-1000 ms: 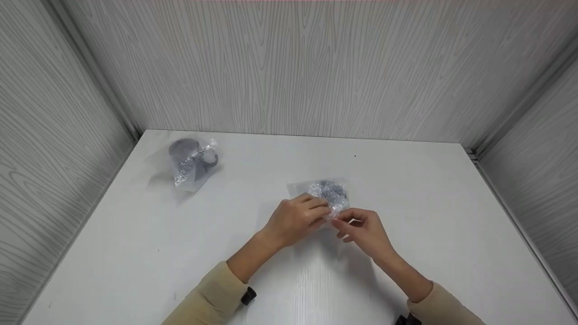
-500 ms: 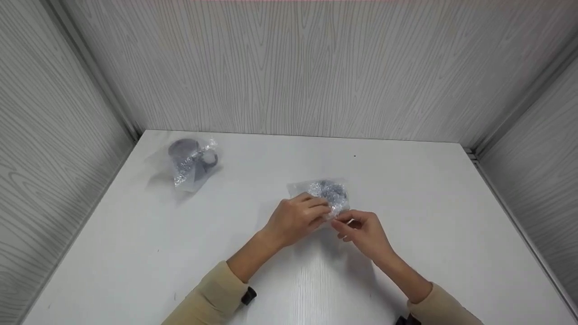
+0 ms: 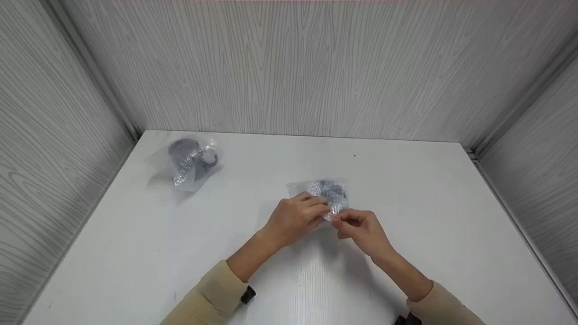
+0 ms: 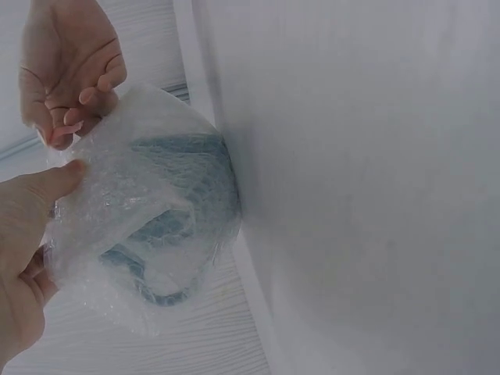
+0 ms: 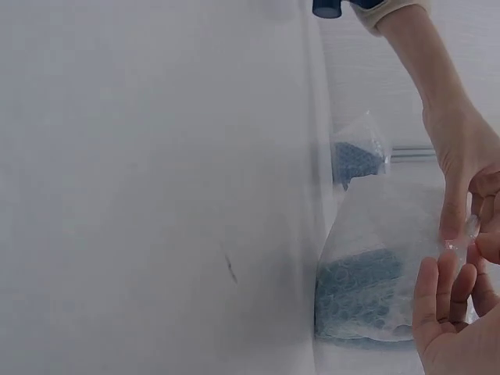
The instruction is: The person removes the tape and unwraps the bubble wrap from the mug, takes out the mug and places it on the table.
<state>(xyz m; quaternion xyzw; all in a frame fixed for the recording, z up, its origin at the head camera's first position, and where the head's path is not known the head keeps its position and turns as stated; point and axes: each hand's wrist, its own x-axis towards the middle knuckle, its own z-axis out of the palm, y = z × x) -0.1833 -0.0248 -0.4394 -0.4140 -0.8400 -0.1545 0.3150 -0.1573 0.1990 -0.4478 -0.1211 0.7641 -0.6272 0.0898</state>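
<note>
A dark mug in a bubble-wrap bag (image 3: 333,192) stands on the white table near the middle; its handle shows through the wrap in the left wrist view. My left hand (image 3: 295,220) grips the bag's upper edge, with the thumb on the near side. At the same edge, just to the right, my right hand (image 3: 365,231) pinches a bit of the plastic between thumb and index finger. In the right wrist view, the right hand (image 5: 461,320) partly covers the bag's edge. Between the fingers the details are small and partly hidden.
A second bubble-wrapped mug (image 3: 187,158) stands at the table's back left. White wood-grain panels (image 3: 289,67) enclose the table (image 3: 429,194) at the back and both sides. A small dark speck lies on the table behind the nearer bag.
My right thumb and index finger have come closer together on the bag's edge, and the hand shifted very slightly. The left hand and both wrapped mugs stay in place.
</note>
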